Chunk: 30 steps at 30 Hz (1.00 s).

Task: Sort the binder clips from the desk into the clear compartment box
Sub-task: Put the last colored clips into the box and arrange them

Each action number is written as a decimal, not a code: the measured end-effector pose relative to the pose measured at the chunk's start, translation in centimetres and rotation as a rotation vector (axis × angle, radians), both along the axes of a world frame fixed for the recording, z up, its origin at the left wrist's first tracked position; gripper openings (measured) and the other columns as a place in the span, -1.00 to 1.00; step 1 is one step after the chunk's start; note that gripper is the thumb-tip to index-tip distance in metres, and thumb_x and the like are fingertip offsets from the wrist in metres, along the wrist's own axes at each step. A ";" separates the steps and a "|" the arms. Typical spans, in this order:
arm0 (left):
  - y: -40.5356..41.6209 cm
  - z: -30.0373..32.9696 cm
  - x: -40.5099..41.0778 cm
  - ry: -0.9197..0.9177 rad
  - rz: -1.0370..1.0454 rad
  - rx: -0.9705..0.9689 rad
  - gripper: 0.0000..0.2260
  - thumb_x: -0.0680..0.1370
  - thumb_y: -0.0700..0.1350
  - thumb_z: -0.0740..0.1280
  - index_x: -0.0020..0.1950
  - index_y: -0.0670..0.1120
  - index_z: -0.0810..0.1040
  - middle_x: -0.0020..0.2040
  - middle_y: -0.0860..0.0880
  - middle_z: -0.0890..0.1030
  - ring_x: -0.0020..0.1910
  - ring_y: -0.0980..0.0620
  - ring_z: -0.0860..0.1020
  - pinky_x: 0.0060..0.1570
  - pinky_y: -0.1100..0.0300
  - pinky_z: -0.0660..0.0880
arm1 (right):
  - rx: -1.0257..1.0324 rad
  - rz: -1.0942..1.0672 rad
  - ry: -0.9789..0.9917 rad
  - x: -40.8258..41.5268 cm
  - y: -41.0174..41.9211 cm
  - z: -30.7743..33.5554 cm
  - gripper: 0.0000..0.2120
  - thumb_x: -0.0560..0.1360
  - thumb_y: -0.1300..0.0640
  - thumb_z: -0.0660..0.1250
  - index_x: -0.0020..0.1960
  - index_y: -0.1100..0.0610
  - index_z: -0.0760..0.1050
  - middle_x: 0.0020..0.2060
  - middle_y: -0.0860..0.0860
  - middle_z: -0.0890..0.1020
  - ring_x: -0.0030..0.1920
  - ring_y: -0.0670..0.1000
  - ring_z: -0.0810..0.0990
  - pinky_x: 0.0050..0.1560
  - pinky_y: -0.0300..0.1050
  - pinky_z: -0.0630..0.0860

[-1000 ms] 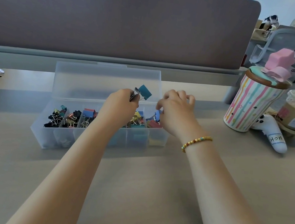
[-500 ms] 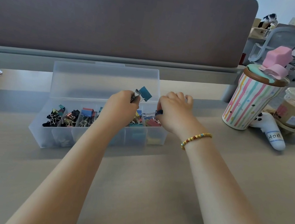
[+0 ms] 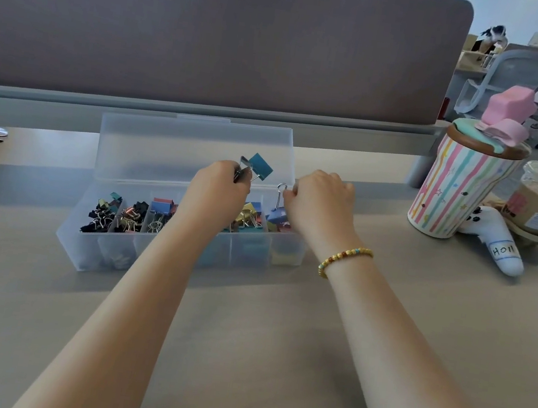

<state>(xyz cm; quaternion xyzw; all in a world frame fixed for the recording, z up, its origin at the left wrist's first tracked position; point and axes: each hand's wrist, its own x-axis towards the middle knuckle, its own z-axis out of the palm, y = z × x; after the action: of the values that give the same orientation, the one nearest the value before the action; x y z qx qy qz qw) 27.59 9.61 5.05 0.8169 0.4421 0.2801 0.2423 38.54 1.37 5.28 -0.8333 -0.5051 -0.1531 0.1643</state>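
Your left hand pinched a teal clip above the compartment box; your right hand pinched a blue clip's wire handle at 3 o'clock. Lowering each before release would have suited.

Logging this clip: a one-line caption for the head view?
Left hand holds a teal binder clip; right hand lifts a blue clip from the compartment box.
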 end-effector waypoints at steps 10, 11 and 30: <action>-0.3 0.1 0.0 0.007 -0.028 -0.043 -0.71 0.63 -0.07 0.10 0.01 -0.23 0.52 -0.25 -0.08 0.47 -0.40 0.09 0.35 -0.43 0.24 0.27 | 0.017 0.135 0.178 1.2 -0.1 0.6 -0.62 0.55 0.35 0.12 0.20 0.03 0.55 0.14 0.06 0.48 0.21 0.08 0.34 0.05 -0.12 0.26; -0.4 0.1 0.1 0.011 -0.044 -0.045 -0.72 0.63 -0.08 0.11 0.00 -0.23 0.52 -0.26 -0.07 0.47 -0.40 0.10 0.35 -0.43 0.24 0.27 | 0.085 0.161 0.308 1.5 -0.2 0.9 -0.64 0.58 0.31 0.09 0.22 0.05 0.54 0.16 0.05 0.49 0.22 0.06 0.37 0.09 -0.12 0.31; -1.1 0.4 0.5 -0.115 -0.050 -0.138 -0.65 0.65 -0.08 -0.04 0.29 -0.23 0.37 0.11 -0.23 0.52 -0.02 -0.17 0.48 -0.06 0.08 0.38 | 0.075 0.285 -0.029 2.1 0.3 -0.6 -0.83 0.52 0.12 0.31 0.07 0.10 0.59 0.02 -0.01 0.55 0.09 0.03 0.38 0.00 -0.14 0.25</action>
<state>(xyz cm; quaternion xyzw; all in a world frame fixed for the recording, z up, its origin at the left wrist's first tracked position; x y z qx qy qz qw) 28.05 8.56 5.41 0.7916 0.4251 0.2892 0.3302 40.67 1.68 4.70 -0.7440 -0.6147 -0.1591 0.2081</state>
